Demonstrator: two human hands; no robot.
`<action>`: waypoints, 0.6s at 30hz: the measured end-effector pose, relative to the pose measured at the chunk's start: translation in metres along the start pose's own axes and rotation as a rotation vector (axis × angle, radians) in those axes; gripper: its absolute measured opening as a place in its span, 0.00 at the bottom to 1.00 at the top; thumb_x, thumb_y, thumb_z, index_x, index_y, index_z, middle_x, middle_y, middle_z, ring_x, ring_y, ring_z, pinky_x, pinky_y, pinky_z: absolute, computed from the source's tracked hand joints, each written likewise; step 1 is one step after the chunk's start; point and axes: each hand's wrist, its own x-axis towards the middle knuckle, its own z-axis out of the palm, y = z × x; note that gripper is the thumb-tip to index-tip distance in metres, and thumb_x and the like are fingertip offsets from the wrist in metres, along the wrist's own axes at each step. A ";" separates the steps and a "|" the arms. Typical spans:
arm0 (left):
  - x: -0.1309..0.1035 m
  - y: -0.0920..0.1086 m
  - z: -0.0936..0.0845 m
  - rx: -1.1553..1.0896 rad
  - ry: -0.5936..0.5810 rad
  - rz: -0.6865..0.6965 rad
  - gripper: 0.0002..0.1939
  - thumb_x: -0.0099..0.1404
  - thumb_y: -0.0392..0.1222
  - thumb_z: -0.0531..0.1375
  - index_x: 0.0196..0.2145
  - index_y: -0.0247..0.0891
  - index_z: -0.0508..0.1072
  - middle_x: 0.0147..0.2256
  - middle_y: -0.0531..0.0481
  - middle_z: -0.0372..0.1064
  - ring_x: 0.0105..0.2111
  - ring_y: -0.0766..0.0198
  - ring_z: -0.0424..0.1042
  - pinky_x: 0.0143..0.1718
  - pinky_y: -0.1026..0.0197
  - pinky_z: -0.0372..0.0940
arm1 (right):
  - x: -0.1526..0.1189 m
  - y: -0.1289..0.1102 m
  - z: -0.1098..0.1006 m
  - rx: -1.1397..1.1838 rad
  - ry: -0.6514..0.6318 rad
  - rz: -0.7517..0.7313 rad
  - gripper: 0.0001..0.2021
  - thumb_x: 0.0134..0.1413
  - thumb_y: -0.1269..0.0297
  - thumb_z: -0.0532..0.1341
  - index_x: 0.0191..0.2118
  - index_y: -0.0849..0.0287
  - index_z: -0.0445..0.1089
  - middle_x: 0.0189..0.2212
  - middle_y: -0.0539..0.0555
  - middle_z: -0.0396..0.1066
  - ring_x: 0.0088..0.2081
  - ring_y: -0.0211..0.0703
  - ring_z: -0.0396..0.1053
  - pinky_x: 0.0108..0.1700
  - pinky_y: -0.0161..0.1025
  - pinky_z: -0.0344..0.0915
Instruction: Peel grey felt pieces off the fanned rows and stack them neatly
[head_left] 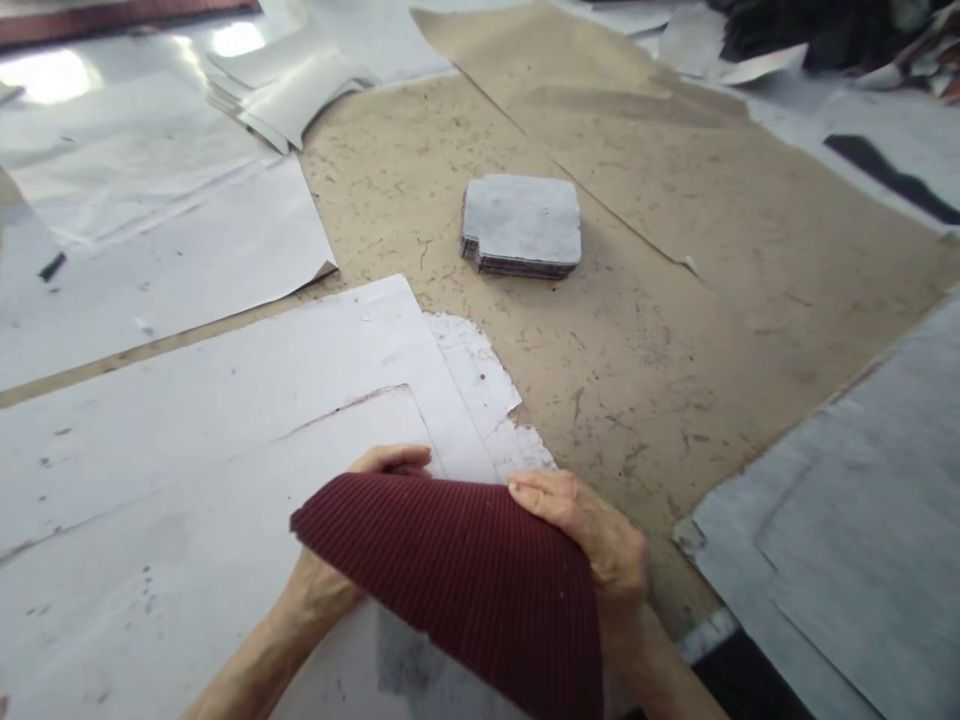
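Dark red ribbed sheet [465, 570] at near centre, held in both hands, bent, above white paper [247, 400]. Left hand [360, 540]: mostly behind the sheet's left part, some fingers showing past its far edge; can't tell whether they are clamped on it. Right hand [592, 530]: wraps the sheet's right side, fingers together over the far right corner, clamped on it; thumb hidden. Stack of cut pieces [525, 222] farther off, well apart from both hands, on brown paper [622, 330].
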 end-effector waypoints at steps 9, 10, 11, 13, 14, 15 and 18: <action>-0.001 0.020 0.007 -0.243 0.090 -0.256 0.27 0.46 0.40 0.68 0.45 0.39 0.68 0.38 0.50 0.75 0.35 0.59 0.74 0.34 0.61 0.71 | 0.020 -0.012 0.000 0.059 -0.058 0.706 0.15 0.44 0.62 0.64 0.41 0.57 0.68 0.27 0.49 0.75 0.26 0.42 0.72 0.26 0.36 0.69; -0.003 0.021 0.005 -0.222 0.108 -0.255 0.27 0.47 0.41 0.68 0.45 0.39 0.67 0.38 0.49 0.75 0.36 0.59 0.75 0.35 0.61 0.71 | 0.019 -0.016 0.002 0.082 -0.044 0.715 0.16 0.44 0.62 0.64 0.42 0.57 0.67 0.28 0.50 0.75 0.27 0.43 0.73 0.27 0.37 0.70; -0.005 0.022 0.003 -0.192 0.126 -0.252 0.27 0.48 0.41 0.68 0.46 0.40 0.67 0.39 0.49 0.74 0.36 0.58 0.74 0.35 0.60 0.71 | 0.018 -0.018 0.006 0.083 -0.023 0.706 0.18 0.44 0.62 0.64 0.44 0.56 0.66 0.31 0.51 0.76 0.28 0.44 0.73 0.28 0.38 0.71; -0.006 0.020 -0.001 -0.057 0.170 -0.233 0.27 0.49 0.43 0.66 0.47 0.40 0.66 0.39 0.49 0.74 0.36 0.57 0.74 0.34 0.57 0.72 | 0.016 -0.020 0.015 -0.037 0.037 0.614 0.23 0.44 0.63 0.63 0.49 0.56 0.63 0.36 0.54 0.75 0.34 0.46 0.74 0.33 0.41 0.72; -0.005 0.017 -0.002 0.061 0.194 -0.206 0.27 0.49 0.44 0.66 0.47 0.40 0.66 0.38 0.48 0.73 0.35 0.56 0.74 0.35 0.55 0.72 | 0.015 -0.019 0.019 -0.155 0.071 0.524 0.24 0.44 0.64 0.63 0.50 0.57 0.62 0.39 0.56 0.74 0.37 0.48 0.74 0.37 0.44 0.73; -0.005 0.014 -0.003 0.206 0.225 -0.166 0.27 0.50 0.45 0.65 0.48 0.39 0.66 0.39 0.47 0.73 0.36 0.55 0.74 0.37 0.53 0.71 | 0.013 -0.017 0.023 -0.295 0.099 0.419 0.24 0.45 0.65 0.62 0.51 0.59 0.61 0.42 0.58 0.73 0.41 0.50 0.72 0.41 0.46 0.72; -0.006 0.006 -0.001 0.631 0.378 0.052 0.34 0.51 0.47 0.64 0.54 0.36 0.61 0.48 0.41 0.66 0.45 0.51 0.69 0.45 0.47 0.67 | 0.010 -0.012 0.028 -0.642 0.125 0.151 0.25 0.50 0.63 0.60 0.54 0.66 0.59 0.50 0.66 0.66 0.51 0.54 0.66 0.48 0.50 0.68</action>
